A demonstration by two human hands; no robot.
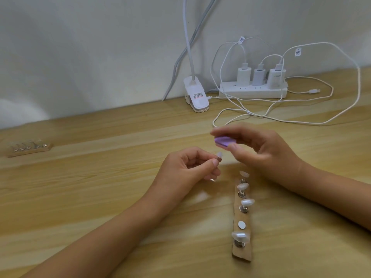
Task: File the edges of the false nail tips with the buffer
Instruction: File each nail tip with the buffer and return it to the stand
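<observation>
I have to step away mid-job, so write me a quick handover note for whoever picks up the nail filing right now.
Left hand pinches a peg carrying one false nail tip. Right hand holds the purple buffer just above it, seemingly apart. The wooden strip on the table holds four more tips on pegs, plus one empty round pad. Which tips are already filed cannot be told. Left: file the held tip, return it to the pad, check the others.

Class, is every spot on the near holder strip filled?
One empty: a bare white disc shows between two mounted nail tips on the strip.
</observation>
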